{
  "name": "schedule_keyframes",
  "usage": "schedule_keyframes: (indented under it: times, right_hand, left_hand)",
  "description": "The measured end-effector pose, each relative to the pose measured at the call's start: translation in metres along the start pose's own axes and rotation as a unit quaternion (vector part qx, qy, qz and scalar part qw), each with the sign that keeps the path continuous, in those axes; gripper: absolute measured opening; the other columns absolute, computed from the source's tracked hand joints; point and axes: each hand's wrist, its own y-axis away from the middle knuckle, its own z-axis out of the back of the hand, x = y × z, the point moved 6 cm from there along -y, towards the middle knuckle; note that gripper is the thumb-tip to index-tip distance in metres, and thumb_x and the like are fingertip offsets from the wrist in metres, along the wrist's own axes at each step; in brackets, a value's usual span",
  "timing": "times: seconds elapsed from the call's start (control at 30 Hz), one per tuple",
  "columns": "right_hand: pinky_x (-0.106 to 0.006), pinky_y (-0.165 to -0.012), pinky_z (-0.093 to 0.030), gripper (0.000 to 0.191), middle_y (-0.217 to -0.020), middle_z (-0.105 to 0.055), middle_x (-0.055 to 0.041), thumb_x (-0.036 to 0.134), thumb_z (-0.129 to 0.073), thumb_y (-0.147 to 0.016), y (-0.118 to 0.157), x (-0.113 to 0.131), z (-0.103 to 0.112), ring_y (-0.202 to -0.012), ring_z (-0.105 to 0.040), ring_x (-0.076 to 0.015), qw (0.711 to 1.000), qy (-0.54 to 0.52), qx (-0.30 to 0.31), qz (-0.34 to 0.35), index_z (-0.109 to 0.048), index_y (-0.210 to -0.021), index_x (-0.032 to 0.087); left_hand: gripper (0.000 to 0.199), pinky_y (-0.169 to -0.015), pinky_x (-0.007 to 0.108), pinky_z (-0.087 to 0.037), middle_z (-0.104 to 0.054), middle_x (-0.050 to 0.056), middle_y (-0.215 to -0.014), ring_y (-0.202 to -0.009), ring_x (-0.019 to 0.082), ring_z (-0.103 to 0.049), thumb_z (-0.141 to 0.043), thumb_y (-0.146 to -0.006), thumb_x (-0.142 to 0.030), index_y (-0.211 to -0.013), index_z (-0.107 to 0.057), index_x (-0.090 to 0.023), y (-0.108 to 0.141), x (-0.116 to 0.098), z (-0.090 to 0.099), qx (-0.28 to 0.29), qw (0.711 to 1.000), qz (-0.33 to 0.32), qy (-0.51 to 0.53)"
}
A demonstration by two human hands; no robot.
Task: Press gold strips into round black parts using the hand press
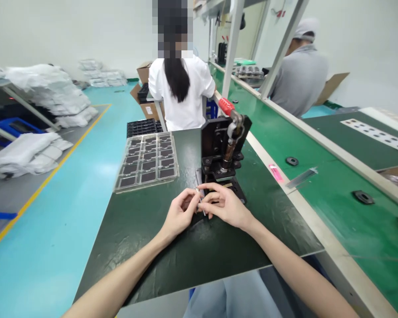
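Both my hands meet over the dark green table (146, 247), just in front of a black toggle clamp press (223, 154) with a red handle. Between my fingertips is a thin, pale, narrow piece (201, 204), seen nearly edge-on; its kind I cannot make out. My left hand (182, 211) pinches it from the left with thumb and fingers. My right hand (227, 205) pinches it from the right, its fingers partly covering the press base. To the left of the press lies a clear plastic tray (177, 170) with dark flat rectangular pieces in its compartments.
A green conveyor belt (325, 194) with a white edge runs along the right, carrying black ring-shaped parts (363, 197) and a metal strip (301, 177). A pink object (276, 172) lies on its edge. A person in white (185, 97) sits ahead; another in grey (300, 79) sits across the belt.
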Motion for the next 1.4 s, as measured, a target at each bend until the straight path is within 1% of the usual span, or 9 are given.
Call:
schedule_keyframes:
  times: [0.23,0.47,0.63,0.7,0.8,0.87,0.93,1.1,1.4]
  right_hand:
    - [-0.025,-0.066,-0.060,0.055,-0.081,-0.076,0.0007,0.036,-0.088,-0.077,-0.008,-0.001,0.002,-0.061,-0.070,-0.0110,0.998,0.024,0.055,-0.007,-0.066,-0.124,0.017]
    - [-0.030,-0.079,-0.063,0.061,-0.096,-0.082,-0.0080,0.055,-0.083,-0.081,0.010,0.031,0.025,-0.080,-0.077,-0.0157,0.993,0.067,0.095,0.029,-0.070,-0.126,0.016]
    - [-0.030,-0.056,-0.055,0.045,-0.057,-0.069,-0.0015,0.064,-0.069,-0.091,0.100,0.065,0.087,-0.052,-0.066,-0.0163,0.963,0.046,-0.150,0.218,-0.073,-0.094,0.019]
    - [-0.028,-0.049,-0.048,0.042,-0.047,-0.058,0.0031,0.062,-0.065,-0.094,0.138,0.075,0.119,-0.042,-0.055,-0.0144,0.897,0.049,-0.329,0.290,-0.069,-0.085,0.022]
    - [-0.028,-0.058,-0.052,0.032,-0.066,-0.069,-0.0018,0.051,-0.060,-0.098,0.171,0.088,0.164,-0.061,-0.066,-0.0165,0.731,0.117,-0.589,0.325,-0.068,-0.094,0.021]
    - [-0.032,-0.074,-0.057,0.028,-0.092,-0.076,-0.0094,0.041,-0.053,-0.100,0.164,0.097,0.193,-0.086,-0.073,-0.0201,0.653,0.216,-0.672,0.275,-0.067,-0.104,0.018]
    - [-0.038,-0.094,-0.057,0.029,-0.116,-0.075,-0.0155,0.029,-0.049,-0.097,0.140,0.101,0.226,-0.108,-0.071,-0.0235,0.629,0.327,-0.688,0.153,-0.067,-0.114,0.015]
    - [-0.048,-0.113,-0.046,0.042,-0.131,-0.071,-0.0185,0.021,-0.062,-0.083,0.104,0.075,0.290,-0.128,-0.061,-0.0317,0.645,0.392,-0.654,-0.046,-0.068,-0.124,0.014]
    - [-0.047,-0.108,-0.047,0.036,-0.125,-0.075,-0.0144,0.029,-0.065,-0.086,0.108,0.024,0.302,-0.125,-0.059,-0.0321,0.661,0.429,-0.608,-0.102,-0.076,-0.119,0.017]
  left_hand:
    - [0.049,-0.057,0.023,-0.048,-0.063,-0.001,-0.069,-0.057,0.011,-0.055,-0.083,-0.077,-0.064,-0.078,-0.066,-0.018,-0.002,-0.007,0.004,0.011,1.000,-0.021,-0.020]
    - [0.050,-0.054,0.018,-0.044,-0.063,0.000,-0.073,-0.061,0.008,-0.051,-0.093,-0.068,-0.059,-0.079,-0.070,-0.015,-0.010,-0.001,0.010,0.010,0.993,0.062,0.103]
    - [0.049,-0.056,0.017,-0.051,-0.060,-0.002,-0.068,-0.063,0.009,-0.055,-0.102,-0.054,-0.041,-0.080,-0.070,-0.015,-0.019,0.008,0.015,-0.026,0.962,0.138,0.233]
    - [0.042,-0.059,0.018,-0.054,-0.059,-0.002,-0.068,-0.064,0.010,-0.056,-0.100,-0.059,-0.034,-0.083,-0.072,-0.014,-0.021,0.013,0.016,-0.036,0.951,0.158,0.263]
    - [0.024,-0.056,0.017,-0.055,-0.055,-0.002,-0.067,-0.061,0.009,-0.055,-0.090,-0.071,-0.022,-0.084,-0.072,-0.014,-0.022,0.017,0.016,-0.050,0.936,0.181,0.297]
    - [0.013,-0.054,0.017,-0.055,-0.054,-0.002,-0.067,-0.059,0.009,-0.054,-0.082,-0.078,-0.014,-0.085,-0.071,-0.013,-0.022,0.018,0.016,-0.061,0.926,0.195,0.317]
    - [0.008,-0.054,0.016,-0.055,-0.053,-0.002,-0.068,-0.057,0.008,-0.053,-0.073,-0.083,-0.007,-0.087,-0.070,-0.013,-0.021,0.016,0.016,-0.072,0.918,0.207,0.331]
    - [0.017,-0.052,0.014,-0.053,-0.053,0.000,-0.073,-0.056,0.006,-0.052,-0.060,-0.085,0.004,-0.090,-0.069,-0.009,-0.019,0.012,0.016,-0.092,0.904,0.213,0.359]
    - [0.019,-0.050,0.016,-0.050,-0.047,-0.001,-0.073,-0.056,0.006,-0.047,-0.067,-0.075,0.007,-0.086,-0.067,-0.008,-0.018,0.015,0.016,-0.085,0.898,0.213,0.375]
